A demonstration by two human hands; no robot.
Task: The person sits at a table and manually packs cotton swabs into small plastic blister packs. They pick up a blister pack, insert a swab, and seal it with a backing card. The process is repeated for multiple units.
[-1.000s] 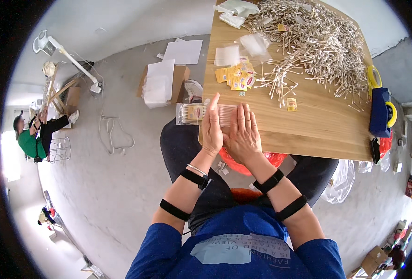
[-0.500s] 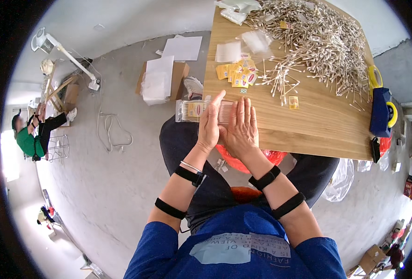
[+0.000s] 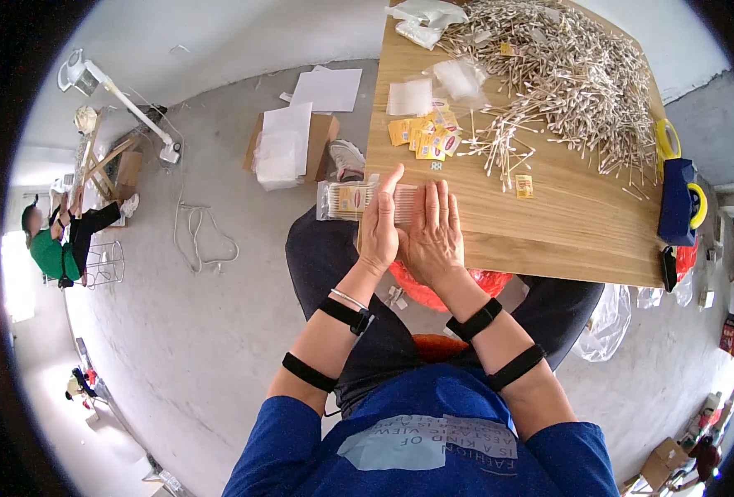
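Observation:
A clear plastic bag of cotton swabs (image 3: 334, 201) with a yellow card inside lies at the table's near left corner, its left end jutting past the edge. My left hand (image 3: 377, 230) stands on edge across the bag, fingers stretched out. Flat beside it, my right hand (image 3: 433, 236) presses on the bag's right part with straight fingers, hiding much of that end. Above the hands are several yellow cards (image 3: 427, 134), thin clear bags (image 3: 409, 98) and a few loose swabs (image 3: 499, 145). One single card (image 3: 523, 185) lies farther right.
A large heap of cotton swabs (image 3: 586, 83) covers the table's far right. On the right edge stands a blue tape dispenser (image 3: 677, 203) with yellow rolls. A red plastic bag (image 3: 491, 283) hangs below the table; a cardboard box (image 3: 322, 137) with papers is left. A person in green (image 3: 48, 253) sits far left.
Both hands keep their place on the bag, fingers still straight. The whole view has shifted slightly; the bag and cards look otherwise the same.

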